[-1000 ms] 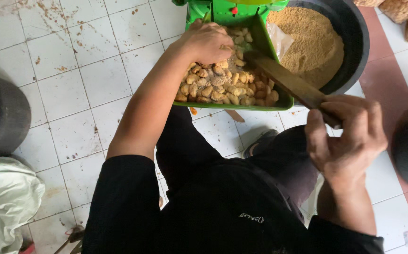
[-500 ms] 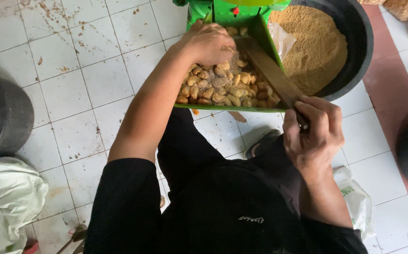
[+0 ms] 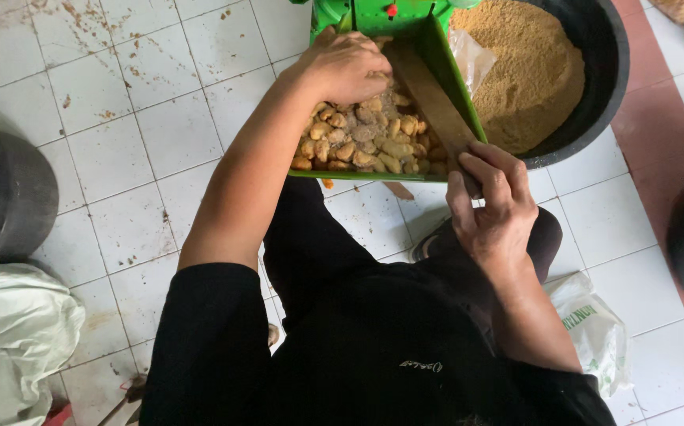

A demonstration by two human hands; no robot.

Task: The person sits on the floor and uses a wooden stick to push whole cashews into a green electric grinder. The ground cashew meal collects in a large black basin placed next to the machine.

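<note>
A green hopper tray (image 3: pixel 459 95) holds several tan, lumpy chunks (image 3: pixel 362 140) mixed with crumbs. My left hand (image 3: pixel 348 65) rests palm down on the chunks at the tray's far end, fingers curled into them. A flat brown wooden stick (image 3: pixel 429 95) lies along the tray's right side, and my right hand (image 3: pixel 490 203) grips its near end at the tray's front edge. Behind the tray stands the green body of a machine (image 3: pixel 373 14).
A large black basin (image 3: pixel 594 71) of fine brown powder (image 3: pixel 527 75) stands right of the tray. A dark round container (image 3: pixel 3 193) and a white sack (image 3: pixel 11 339) lie at the left. A printed plastic bag (image 3: pixel 594 327) lies by my right leg on the white tiled floor.
My right hand has moved forward and left with the stick, pushing its far end deeper into the tray. My left hand has stayed on the chunks.
</note>
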